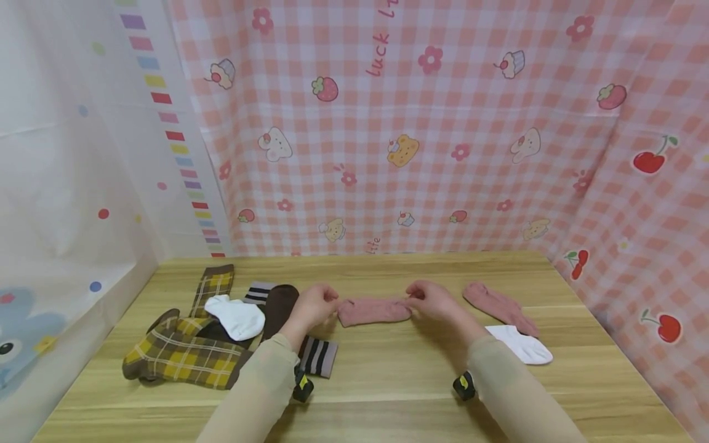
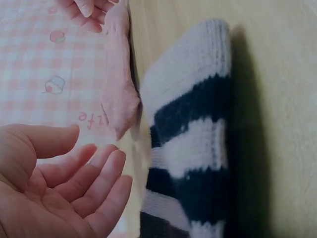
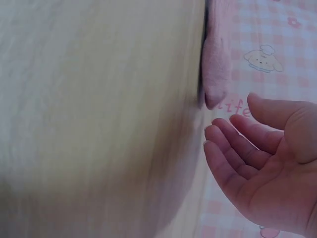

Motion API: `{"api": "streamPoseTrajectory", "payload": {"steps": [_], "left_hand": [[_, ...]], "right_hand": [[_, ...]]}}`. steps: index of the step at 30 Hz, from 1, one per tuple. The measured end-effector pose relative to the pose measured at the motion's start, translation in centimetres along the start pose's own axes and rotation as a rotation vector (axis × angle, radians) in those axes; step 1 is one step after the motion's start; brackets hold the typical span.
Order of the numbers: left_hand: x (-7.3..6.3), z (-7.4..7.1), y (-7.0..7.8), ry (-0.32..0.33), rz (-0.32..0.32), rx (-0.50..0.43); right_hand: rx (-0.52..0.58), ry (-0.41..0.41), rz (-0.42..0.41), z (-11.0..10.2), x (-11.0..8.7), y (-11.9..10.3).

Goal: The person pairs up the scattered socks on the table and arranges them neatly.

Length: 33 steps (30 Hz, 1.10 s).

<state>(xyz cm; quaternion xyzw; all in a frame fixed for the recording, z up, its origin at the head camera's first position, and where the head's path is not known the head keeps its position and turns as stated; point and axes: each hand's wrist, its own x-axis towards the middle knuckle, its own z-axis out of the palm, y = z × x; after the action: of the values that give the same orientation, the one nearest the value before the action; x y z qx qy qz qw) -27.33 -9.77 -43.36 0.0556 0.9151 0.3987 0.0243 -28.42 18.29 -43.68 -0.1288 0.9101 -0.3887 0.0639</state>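
A pink sock lies flat and sideways on the wooden table between my two hands. At its left end is my left hand, fingers loosely bent and holding nothing; the left wrist view shows the fingertips just short of the sock. My right hand stands at the other end, thumb and fingers spread apart with nothing between them. In the right wrist view a small gap separates its fingertips from the sock. Close by my left wrist lies a grey-and-black striped sock, partly hidden under the forearm.
Left of my left hand lie a brown sock part, a white sock and yellow-and-brown plaid socks, heaped together. On the right, another pink sock touches a white sock. A checked curtain hangs behind the table.
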Motion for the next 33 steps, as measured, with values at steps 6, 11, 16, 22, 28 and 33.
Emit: {"api": "streamPoseTrajectory", "payload": {"steps": [6,11,16,22,28,33], "left_hand": [[-0.7,-0.3,1.0,-0.002,0.05,0.062],[-1.4,-0.3,1.6,-0.005,0.086,0.079],[-1.6,-0.2,1.9,0.007,0.128,0.123],[-2.2,0.0,2.6,0.028,0.191,0.206],[-2.5,0.5,3.2,0.08,0.301,0.312],[-3.0,0.9,3.8,0.135,0.385,0.382]], "right_hand": [[-0.067,0.005,-0.052,-0.9,-0.7,-0.1],[-0.123,-0.007,-0.098,-1.5,-1.0,-0.1],[-0.151,-0.009,-0.106,-1.8,-1.3,-0.1],[-0.207,0.012,-0.13,-2.0,-1.9,0.0],[-0.265,0.039,-0.155,-2.2,-2.5,-0.1],[-0.296,0.065,-0.175,-2.6,-3.1,-0.4]]}}
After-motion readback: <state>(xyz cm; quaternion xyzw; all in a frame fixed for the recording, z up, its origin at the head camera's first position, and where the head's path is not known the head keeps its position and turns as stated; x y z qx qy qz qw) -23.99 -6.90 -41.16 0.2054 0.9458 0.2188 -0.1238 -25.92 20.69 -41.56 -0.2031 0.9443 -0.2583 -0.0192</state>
